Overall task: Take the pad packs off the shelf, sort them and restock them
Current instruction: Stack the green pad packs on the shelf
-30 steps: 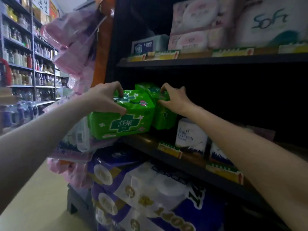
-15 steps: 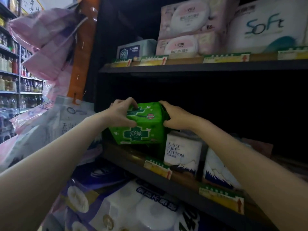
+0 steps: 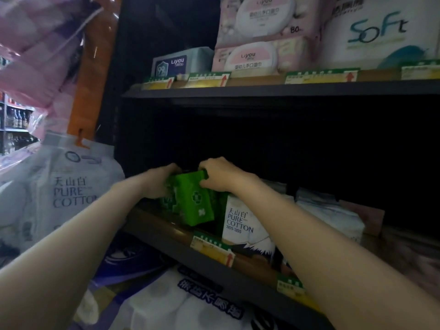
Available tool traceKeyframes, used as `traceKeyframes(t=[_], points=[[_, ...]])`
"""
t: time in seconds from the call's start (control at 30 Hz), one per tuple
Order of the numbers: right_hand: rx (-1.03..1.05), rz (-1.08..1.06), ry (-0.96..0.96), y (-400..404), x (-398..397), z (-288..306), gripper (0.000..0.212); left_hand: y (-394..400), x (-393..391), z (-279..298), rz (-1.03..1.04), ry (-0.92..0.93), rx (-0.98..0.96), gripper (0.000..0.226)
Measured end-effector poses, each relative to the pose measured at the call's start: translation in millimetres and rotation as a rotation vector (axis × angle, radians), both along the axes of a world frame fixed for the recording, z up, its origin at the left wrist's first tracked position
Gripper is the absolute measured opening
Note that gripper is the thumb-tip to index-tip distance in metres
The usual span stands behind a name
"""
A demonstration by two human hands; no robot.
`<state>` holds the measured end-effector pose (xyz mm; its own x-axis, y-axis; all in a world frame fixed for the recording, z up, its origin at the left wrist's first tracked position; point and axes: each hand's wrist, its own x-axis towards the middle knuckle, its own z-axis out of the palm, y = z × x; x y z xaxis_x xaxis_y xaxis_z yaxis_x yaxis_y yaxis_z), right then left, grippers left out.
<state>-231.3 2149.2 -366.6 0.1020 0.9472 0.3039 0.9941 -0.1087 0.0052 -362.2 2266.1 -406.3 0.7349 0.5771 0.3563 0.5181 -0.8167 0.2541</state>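
You're facing a dark shop shelf (image 3: 214,260) with green-and-yellow price tags (image 3: 212,248) along its edge. Your left hand (image 3: 159,182) and right hand (image 3: 221,175) both curl round the green pad pack (image 3: 194,201), standing upright at the shelf front beside a white Pure Cotton pack (image 3: 242,225). Above sit Liyou wipes (image 3: 250,55); tissue rolls (image 3: 176,303) lie below

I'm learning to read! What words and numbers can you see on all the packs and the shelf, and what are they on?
"SoFt": big white pack, top shelf.
"Liyou", "80": pink wipes pack.
"Liyou": lower pink wipes pack.
"Liyou", "99": grey wipes pack.
"PURE COTTON": hanging white bag.
"PURE COTTON 265-355": white pack beside the green pad pack.
Price tags: too blurred to read.
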Motion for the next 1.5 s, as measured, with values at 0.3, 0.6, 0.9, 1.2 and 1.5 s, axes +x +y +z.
traceKeyframes(t=[0.3,0.6,0.9,1.2,1.5], points=[[-0.074,-0.221,-0.148,2,19,6,0.042,-12,38,-17,0.115,-0.058,0.202,0.073],[-0.205,-0.279,-0.141,21,24,11,0.035,3,30,-36,-0.090,-0.061,0.035,0.082],[-0.074,-0.172,0.006,19,20,1,0.044,2,2,-35,-0.142,-0.433,-0.121,0.024],[-0.023,-0.352,0.004,17,21,-11,0.029,-27,16,-47,0.100,-0.359,0.074,0.048],[0.153,-0.210,-0.219,21,10,-1,0.035,-16,1,-48,0.104,-0.471,0.026,0.039]])
